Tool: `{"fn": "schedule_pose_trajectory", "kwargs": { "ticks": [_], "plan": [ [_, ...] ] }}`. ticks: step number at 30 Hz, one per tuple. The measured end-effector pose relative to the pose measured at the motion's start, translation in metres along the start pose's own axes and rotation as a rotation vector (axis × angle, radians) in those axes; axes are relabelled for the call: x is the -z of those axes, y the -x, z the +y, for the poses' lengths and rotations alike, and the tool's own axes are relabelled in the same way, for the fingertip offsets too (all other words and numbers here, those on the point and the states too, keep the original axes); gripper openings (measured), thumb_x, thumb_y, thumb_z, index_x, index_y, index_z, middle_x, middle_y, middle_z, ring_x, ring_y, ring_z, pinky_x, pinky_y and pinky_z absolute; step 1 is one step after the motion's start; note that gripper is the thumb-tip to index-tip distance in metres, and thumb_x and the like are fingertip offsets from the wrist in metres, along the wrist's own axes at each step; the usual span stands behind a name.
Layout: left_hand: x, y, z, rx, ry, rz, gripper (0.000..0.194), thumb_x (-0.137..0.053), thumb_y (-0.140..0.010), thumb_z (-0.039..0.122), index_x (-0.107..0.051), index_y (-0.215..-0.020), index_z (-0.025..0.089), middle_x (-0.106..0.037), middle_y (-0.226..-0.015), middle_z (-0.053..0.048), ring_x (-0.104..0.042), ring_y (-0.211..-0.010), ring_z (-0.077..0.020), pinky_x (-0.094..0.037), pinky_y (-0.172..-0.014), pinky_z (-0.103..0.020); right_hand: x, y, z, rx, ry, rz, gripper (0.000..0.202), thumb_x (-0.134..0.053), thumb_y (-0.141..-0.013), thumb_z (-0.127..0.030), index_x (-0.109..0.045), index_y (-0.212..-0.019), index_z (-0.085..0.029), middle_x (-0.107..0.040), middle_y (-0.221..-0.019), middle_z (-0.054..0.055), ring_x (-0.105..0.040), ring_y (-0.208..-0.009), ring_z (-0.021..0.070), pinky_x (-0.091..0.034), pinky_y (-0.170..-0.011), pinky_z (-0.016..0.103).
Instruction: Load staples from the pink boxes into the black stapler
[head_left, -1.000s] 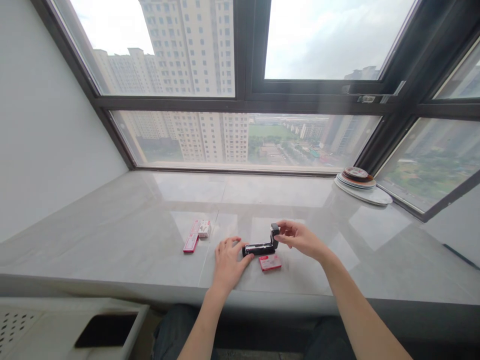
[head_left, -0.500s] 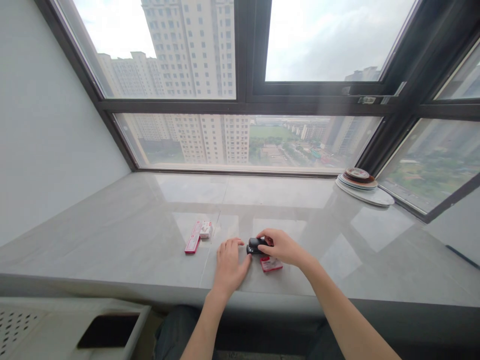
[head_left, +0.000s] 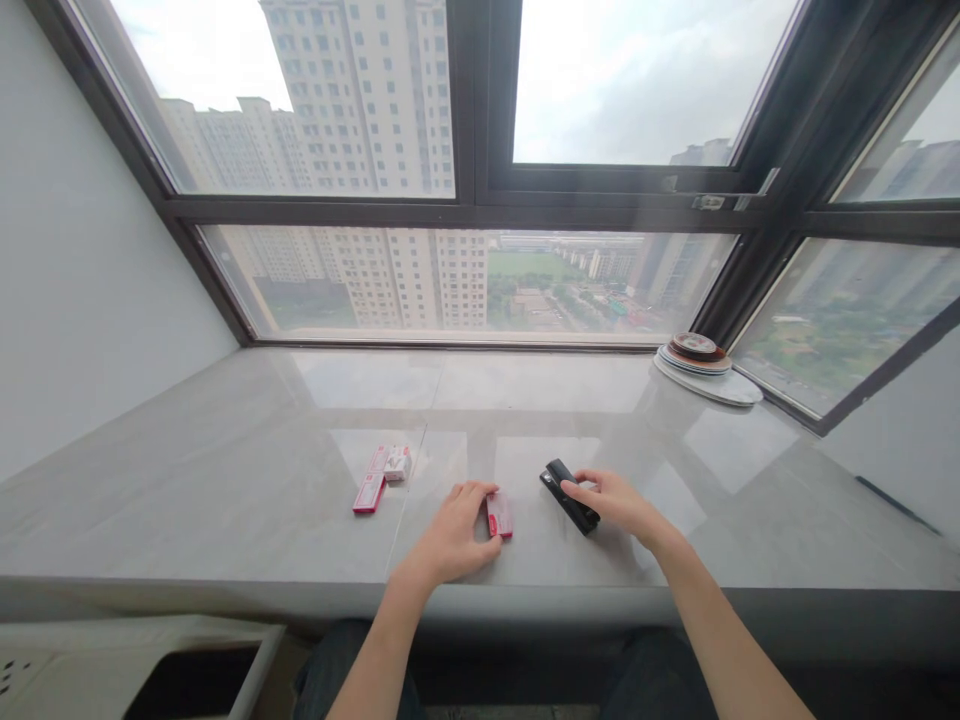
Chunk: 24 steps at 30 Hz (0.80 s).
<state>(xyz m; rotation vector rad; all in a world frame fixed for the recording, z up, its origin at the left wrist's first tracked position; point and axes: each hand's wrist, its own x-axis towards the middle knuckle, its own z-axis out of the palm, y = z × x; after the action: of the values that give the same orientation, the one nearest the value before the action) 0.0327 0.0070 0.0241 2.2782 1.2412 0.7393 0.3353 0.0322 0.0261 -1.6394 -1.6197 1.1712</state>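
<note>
The right hand (head_left: 604, 498) has its thumb across the top of a black stapler (head_left: 571, 498) and its fingers behind the right side, drawn narrow around the body. The left hand (head_left: 463, 528) is spread wider, thumb at the near end of a small red-and-white box (head_left: 499, 515) and forefinger at its far end; it seems to hold the box lightly, though I can't tell how firmly.

The relation that matters is between these two things. The stapler is to the right of the box, well apart from it, with bare windowsill (head_left: 652, 560) between. Its long axis slants from far left to near right, while the box runs nearly straight from near to far. The right hand is plainly the nearer one to the stapler, and the left to the box.

The stapler looks slim and dark, its top arm folded down over the base, with a glint near the far left end. Whether it rests fully on the sill I can't tell. The box is flat, pale on top with red at its near end.

Further left lie two flat pink-and-white packs (head_left: 370, 492) and a little white box (head_left: 397, 463) beside them. At the far right, by the window, sits a stack of plates (head_left: 701, 362).
</note>
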Motion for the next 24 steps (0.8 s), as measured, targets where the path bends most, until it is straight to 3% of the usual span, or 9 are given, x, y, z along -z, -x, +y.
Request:
{"fn": "schedule_pose_trajectory", "kwargs": {
  "ticks": [4,8,12,14,17,18,20,22,24],
  "plan": [
    [-0.004,0.006,-0.008,0.054,0.048,0.035,0.078,-0.072,-0.073,0.024,-0.047,-0.146,0.029,-0.061,-0.130,-0.007,-0.053,-0.125,-0.0264,-0.041,-0.111,-0.040,-0.041,0.017,0.004,-0.083,-0.232,-0.016,0.064,-0.057,-0.084,-0.073,-0.063,-0.118,-0.020,-0.045,-0.051,-0.009,-0.028,-0.036,0.0071,-0.020,-0.036,0.021],
    [-0.019,0.002,0.005,0.042,0.050,0.032,0.084,-0.075,-0.070,0.023,-0.045,-0.149,0.032,-0.063,-0.130,-0.005,-0.053,-0.124,-0.0271,-0.037,-0.114,-0.042,-0.083,0.017,-0.002,-0.049,-0.299,0.046,0.065,-0.050,-0.087,-0.075,-0.059,-0.120,-0.020,-0.053,-0.054,-0.006,-0.034,-0.032,0.0084,-0.024,-0.033,0.022],
    [-0.019,0.001,0.011,0.051,0.111,0.042,0.094,-0.077,-0.073,0.030,-0.033,-0.156,0.030,-0.060,-0.135,-0.006,-0.052,-0.126,-0.0270,-0.037,-0.113,-0.042,-0.092,0.017,-0.010,-0.030,-0.271,0.141,0.069,-0.049,-0.087,-0.075,-0.058,-0.123,-0.017,-0.060,-0.058,-0.001,-0.040,-0.036,0.0112,-0.027,-0.037,0.024],
    [-0.010,0.003,0.006,0.078,0.118,0.110,0.081,-0.070,-0.083,0.037,-0.033,-0.155,0.031,-0.058,-0.138,-0.007,-0.051,-0.127,-0.0255,-0.039,-0.111,-0.041,-0.090,0.020,-0.012,-0.024,-0.251,0.212,0.073,-0.045,-0.088,-0.076,-0.058,-0.127,-0.016,-0.055,-0.052,-0.003,-0.040,-0.037,0.0135,-0.028,-0.039,0.026],
    [0.014,0.012,-0.020,0.299,-0.065,0.418,0.048,-0.053,-0.095,0.042,-0.050,-0.141,0.030,-0.059,-0.132,-0.008,-0.051,-0.124,-0.0271,-0.038,-0.109,-0.044,-0.088,0.026,-0.011,-0.005,-0.210,0.323,0.075,-0.036,-0.090,-0.076,-0.058,-0.129,-0.016,-0.045,-0.047,-0.005,-0.038,-0.039,0.0152,-0.028,-0.041,0.027],
    [0.025,0.017,-0.032,0.434,-0.171,0.555,0.047,-0.053,-0.094,0.044,-0.051,-0.138,0.028,-0.059,-0.131,-0.009,-0.050,-0.124,-0.0302,-0.036,-0.109,-0.049,-0.088,0.027,-0.010,-0.002,-0.198,0.341,0.074,-0.035,-0.091,-0.075,-0.059,-0.128,-0.016,-0.043,-0.047,-0.005,-0.037,-0.039,0.0151,-0.028,-0.042,0.027],
    [0.049,0.029,-0.061,0.744,-0.353,0.781,0.067,-0.057,-0.089,0.051,-0.040,-0.147,0.023,-0.056,-0.134,-0.014,-0.043,-0.130,-0.0388,-0.032,-0.108,-0.058,-0.089,0.029,-0.009,0.002,-0.178,0.352,0.072,-0.036,-0.092,-0.074,-0.059,-0.128,-0.016,-0.040,-0.048,-0.006,-0.036,-0.040,0.0149,-0.028,-0.043,0.027],
    [0.069,0.042,-0.087,0.923,-0.396,0.759,0.083,-0.059,-0.085,0.057,-0.029,-0.153,0.020,-0.059,-0.130,-0.015,-0.044,-0.128,-0.0420,-0.031,-0.105,-0.060,-0.091,0.028,-0.008,0.007,-0.157,0.338,0.070,-0.040,-0.091,-0.072,-0.059,-0.128,-0.016,-0.040,-0.049,-0.006,-0.037,-0.042,0.0149,-0.028,-0.044,0.026],
    [0.079,0.053,-0.104,0.915,-0.357,0.550,0.069,-0.054,-0.089,0.054,-0.038,-0.149,0.026,-0.067,-0.114,-0.010,-0.054,-0.116,-0.0368,-0.032,-0.103,-0.057,-0.092,0.027,-0.007,0.022,-0.133,0.319,0.067,-0.046,-0.089,-0.070,-0.060,-0.128,-0.017,-0.041,-0.050,-0.006,-0.039,-0.044,0.0150,-0.030,-0.046,0.026]
  ]
}}
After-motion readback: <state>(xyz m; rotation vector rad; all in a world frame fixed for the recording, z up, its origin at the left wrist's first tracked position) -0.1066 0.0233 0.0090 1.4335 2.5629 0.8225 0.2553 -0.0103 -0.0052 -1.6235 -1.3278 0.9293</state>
